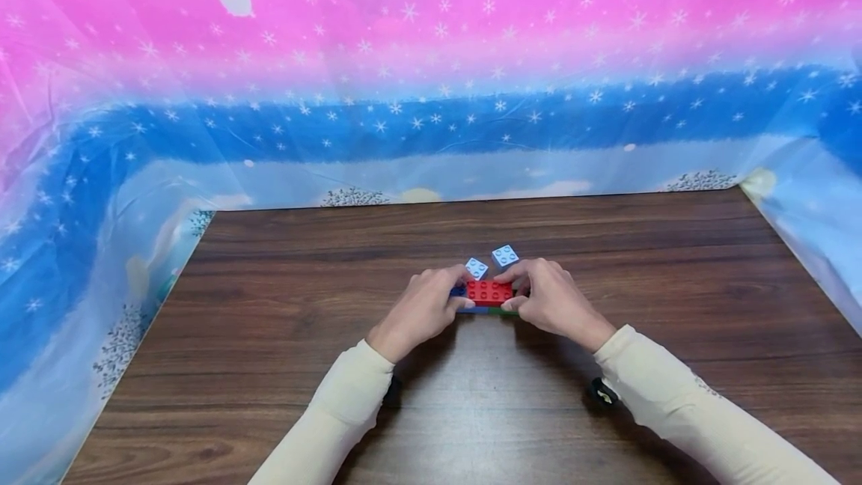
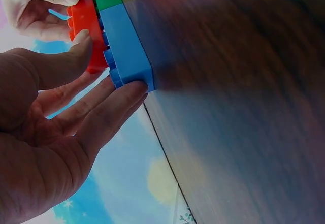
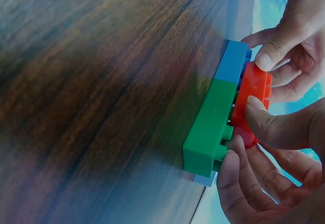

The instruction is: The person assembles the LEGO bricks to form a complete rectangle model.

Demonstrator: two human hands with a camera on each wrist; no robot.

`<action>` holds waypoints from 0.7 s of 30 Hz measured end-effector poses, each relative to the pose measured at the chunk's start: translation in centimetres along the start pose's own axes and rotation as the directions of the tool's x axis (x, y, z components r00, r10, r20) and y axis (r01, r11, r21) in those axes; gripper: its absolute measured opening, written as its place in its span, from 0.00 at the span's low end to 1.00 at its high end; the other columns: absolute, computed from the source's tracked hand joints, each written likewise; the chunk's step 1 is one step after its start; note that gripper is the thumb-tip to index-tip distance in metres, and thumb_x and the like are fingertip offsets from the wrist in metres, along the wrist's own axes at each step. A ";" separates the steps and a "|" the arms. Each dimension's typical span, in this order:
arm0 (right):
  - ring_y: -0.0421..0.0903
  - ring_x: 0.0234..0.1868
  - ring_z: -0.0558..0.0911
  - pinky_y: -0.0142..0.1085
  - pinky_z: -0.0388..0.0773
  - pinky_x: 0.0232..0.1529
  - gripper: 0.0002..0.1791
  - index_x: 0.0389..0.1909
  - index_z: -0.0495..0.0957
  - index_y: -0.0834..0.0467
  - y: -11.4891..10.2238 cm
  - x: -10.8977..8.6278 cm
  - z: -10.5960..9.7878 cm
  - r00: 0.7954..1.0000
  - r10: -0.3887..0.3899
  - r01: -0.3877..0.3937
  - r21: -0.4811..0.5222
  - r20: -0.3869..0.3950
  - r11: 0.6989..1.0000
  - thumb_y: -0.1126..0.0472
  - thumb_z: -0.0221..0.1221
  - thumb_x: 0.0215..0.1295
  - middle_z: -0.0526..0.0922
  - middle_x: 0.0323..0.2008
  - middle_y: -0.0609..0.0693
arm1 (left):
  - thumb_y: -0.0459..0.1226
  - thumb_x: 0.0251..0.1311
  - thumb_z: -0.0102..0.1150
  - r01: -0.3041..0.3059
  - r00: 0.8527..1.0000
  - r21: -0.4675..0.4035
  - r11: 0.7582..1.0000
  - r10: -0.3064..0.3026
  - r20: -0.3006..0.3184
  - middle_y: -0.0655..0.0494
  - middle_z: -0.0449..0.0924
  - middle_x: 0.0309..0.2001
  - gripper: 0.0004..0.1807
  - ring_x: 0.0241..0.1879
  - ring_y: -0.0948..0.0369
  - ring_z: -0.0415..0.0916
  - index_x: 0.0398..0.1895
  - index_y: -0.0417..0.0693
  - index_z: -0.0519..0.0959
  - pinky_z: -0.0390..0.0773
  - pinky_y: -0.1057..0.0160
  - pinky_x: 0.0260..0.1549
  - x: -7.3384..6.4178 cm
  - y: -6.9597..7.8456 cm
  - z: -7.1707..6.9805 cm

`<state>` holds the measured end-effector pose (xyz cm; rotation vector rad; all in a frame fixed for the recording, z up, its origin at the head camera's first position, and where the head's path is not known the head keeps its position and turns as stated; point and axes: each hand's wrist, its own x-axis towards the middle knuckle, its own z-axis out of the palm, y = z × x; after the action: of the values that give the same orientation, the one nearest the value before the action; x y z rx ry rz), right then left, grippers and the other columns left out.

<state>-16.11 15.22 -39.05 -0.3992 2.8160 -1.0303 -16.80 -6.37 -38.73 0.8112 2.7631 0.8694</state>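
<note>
In the head view, a red toy building brick (image 1: 489,292) lies across the tops of a blue brick (image 2: 126,43) and a green brick (image 3: 209,127), which stand end to end on the table. Studs show in a narrow gap beneath the red brick in the wrist views. The left hand (image 1: 426,305) pinches the red brick's left part, thumb on the near side; one fingertip touches the blue brick's end. With its thumb also on the near side, the right hand (image 1: 554,299) grips the red brick's right part, fingers behind it by the green studs.
Two light blue bricks with studs up, a left one (image 1: 477,269) and a right one (image 1: 505,256), lie just beyond the hands. The dark wooden table (image 1: 283,275) meets a pink and blue snowflake cloth (image 1: 431,118) at its back and sides.
</note>
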 end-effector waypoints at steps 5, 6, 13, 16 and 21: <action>0.43 0.34 0.82 0.41 0.78 0.35 0.18 0.50 0.87 0.60 0.0 0.1 0.0 1.000 -0.005 0.005 0.003 0.003 1.000 0.69 0.72 0.57 0.86 0.37 0.50 | 0.37 0.68 0.64 0.011 1.000 0.001 1.000 -0.011 0.005 0.51 0.85 0.42 0.13 0.30 0.61 0.72 0.52 0.42 0.81 0.74 0.61 0.32 0.1 0.0 0.0; 0.43 0.34 0.82 0.41 0.78 0.35 0.17 0.49 0.87 0.60 0.0 0.1 0.0 1.000 -0.007 0.007 0.002 0.003 1.000 0.69 0.72 0.57 0.86 0.37 0.50 | 0.37 0.68 0.64 0.013 1.000 0.003 1.000 -0.013 0.007 0.51 0.85 0.42 0.13 0.30 0.61 0.72 0.53 0.43 0.81 0.74 0.61 0.32 0.1 0.0 0.0; 0.43 0.34 0.82 0.41 0.79 0.35 0.17 0.48 0.87 0.59 0.1 0.2 -0.1 1.000 -0.020 0.020 -0.005 0.004 1.000 0.70 0.72 0.56 0.86 0.39 0.50 | 0.37 0.68 0.64 0.018 1.000 0.015 1.000 -0.018 0.011 0.52 0.85 0.42 0.13 0.30 0.61 0.74 0.53 0.43 0.81 0.76 0.60 0.33 0.2 0.2 0.0; 0.43 0.34 0.82 0.41 0.79 0.35 0.17 0.47 0.88 0.59 0.1 0.3 -0.1 1.000 -0.023 0.023 -0.008 0.002 1.000 0.69 0.73 0.56 0.86 0.39 0.50 | 0.37 0.68 0.64 0.012 1.000 0.024 1.000 -0.012 0.006 0.52 0.85 0.41 0.13 0.30 0.61 0.74 0.52 0.43 0.81 0.76 0.60 0.33 0.2 0.2 0.0; 0.43 0.35 0.82 0.42 0.79 0.36 0.17 0.48 0.88 0.58 0.0 0.4 -0.1 1.000 -0.010 0.010 -0.019 0.008 1.000 0.68 0.74 0.55 0.86 0.40 0.50 | 0.36 0.67 0.64 0.001 1.000 0.042 0.999 -0.001 0.005 0.52 0.84 0.41 0.11 0.30 0.61 0.74 0.50 0.43 0.81 0.76 0.60 0.33 0.2 0.1 0.1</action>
<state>-16.49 15.19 -38.99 -0.4188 2.8221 -1.0019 -16.88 -6.16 -38.74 0.8173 2.7858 0.8101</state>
